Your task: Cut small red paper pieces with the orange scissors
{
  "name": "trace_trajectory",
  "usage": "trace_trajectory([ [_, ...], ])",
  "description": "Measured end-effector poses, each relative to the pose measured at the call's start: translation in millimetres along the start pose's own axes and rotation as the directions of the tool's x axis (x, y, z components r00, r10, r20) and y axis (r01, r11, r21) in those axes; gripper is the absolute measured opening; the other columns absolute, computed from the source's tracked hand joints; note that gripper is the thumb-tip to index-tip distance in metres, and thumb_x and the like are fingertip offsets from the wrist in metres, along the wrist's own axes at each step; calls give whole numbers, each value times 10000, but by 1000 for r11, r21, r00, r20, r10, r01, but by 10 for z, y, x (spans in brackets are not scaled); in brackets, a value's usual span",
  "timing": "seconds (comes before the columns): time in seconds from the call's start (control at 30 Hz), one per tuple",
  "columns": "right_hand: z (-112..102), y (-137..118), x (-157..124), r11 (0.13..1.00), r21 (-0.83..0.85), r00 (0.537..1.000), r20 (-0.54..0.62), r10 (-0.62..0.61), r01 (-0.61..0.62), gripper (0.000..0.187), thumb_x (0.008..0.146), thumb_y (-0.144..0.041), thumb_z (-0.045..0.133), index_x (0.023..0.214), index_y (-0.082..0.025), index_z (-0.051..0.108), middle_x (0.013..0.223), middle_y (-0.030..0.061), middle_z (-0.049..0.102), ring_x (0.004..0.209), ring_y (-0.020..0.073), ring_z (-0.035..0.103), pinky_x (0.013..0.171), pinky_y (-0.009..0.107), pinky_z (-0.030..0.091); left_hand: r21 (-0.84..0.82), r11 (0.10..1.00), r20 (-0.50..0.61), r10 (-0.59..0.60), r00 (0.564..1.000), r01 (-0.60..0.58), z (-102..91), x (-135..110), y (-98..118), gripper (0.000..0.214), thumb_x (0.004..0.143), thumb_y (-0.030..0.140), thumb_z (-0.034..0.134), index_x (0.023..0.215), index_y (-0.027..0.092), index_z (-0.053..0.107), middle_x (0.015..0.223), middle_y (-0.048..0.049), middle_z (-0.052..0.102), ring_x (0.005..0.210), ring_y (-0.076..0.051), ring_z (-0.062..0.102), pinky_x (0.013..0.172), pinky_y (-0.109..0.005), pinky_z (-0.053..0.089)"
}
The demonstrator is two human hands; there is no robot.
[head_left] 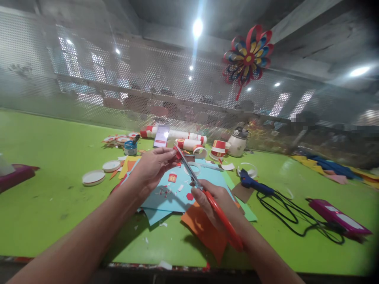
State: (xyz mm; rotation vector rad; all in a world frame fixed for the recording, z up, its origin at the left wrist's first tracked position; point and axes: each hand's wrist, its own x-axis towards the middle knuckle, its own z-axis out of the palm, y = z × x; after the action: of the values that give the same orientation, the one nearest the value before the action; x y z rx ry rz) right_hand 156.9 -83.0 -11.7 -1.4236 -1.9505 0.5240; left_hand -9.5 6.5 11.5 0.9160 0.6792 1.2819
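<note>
My left hand (154, 163) pinches a small red piece of paper (178, 153) above the middle of the table. In my right hand (217, 199) is a pair of scissors (222, 219) with orange-red handles. Their blades point up and away, and the tips reach the red piece; whether they bite into it I cannot tell. Under both hands lie light blue sheets (168, 199), carrying a red square with a gold print (172, 178), a red hexagon (190, 196) and small scraps. An orange sheet (204, 227) sticks out beneath my right hand.
On the green table (53, 221) a blue glue gun (256, 184) with a black cord and a purple power strip (340, 219) lie right. Behind stand paper cups (219, 149), a kettle-like jug (237, 142), a phone (161, 136) and a blue jar (130, 148). White lids (93, 177) lie left.
</note>
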Motion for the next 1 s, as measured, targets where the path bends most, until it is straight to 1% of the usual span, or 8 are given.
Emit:
trace_trajectory([
  [0.3, 5, -17, -9, 1000, 8, 1000, -5, 15, -15, 393, 906, -516, 399, 943, -183, 604, 773, 51, 680, 647, 166, 561, 567, 269, 404, -5, 1000, 7, 2, 1000, -2, -21, 16, -10, 75, 692, 30, 652, 651, 92, 648, 654, -45, 645, 615, -108, 592, 574, -206, 454],
  [0.5, 9, -20, -9, 1000, 17, 1000, -10, 14, -14, 396, 901, -517, 408, 946, -176, 606, 764, 54, 685, 654, 171, 582, 562, 264, 408, 5, 1000, -8, -12, 1000, 12, -8, 4, 2, 85, 696, 17, 639, 647, 84, 657, 623, -49, 642, 581, -103, 581, 562, -209, 445],
  [0.8, 30, -23, -10, 1000, 14, 1000, -22, 9, -9, 365, 903, -494, 414, 884, -183, 604, 709, 16, 622, 618, 144, 511, 556, 247, 393, 15, 1000, 4, 3, 1000, -3, -36, 24, -22, 76, 698, 32, 643, 653, 92, 651, 640, -43, 643, 608, -103, 579, 591, -213, 448],
  [1.0, 23, -22, -10, 1000, 20, 1000, -22, 10, -10, 355, 902, -481, 421, 866, -179, 604, 696, 13, 610, 605, 135, 492, 539, 236, 382, 5, 1000, 10, -2, 1000, 2, -38, 25, -22, 59, 674, 44, 671, 653, 96, 652, 652, -44, 642, 613, -102, 578, 586, -212, 445],
])
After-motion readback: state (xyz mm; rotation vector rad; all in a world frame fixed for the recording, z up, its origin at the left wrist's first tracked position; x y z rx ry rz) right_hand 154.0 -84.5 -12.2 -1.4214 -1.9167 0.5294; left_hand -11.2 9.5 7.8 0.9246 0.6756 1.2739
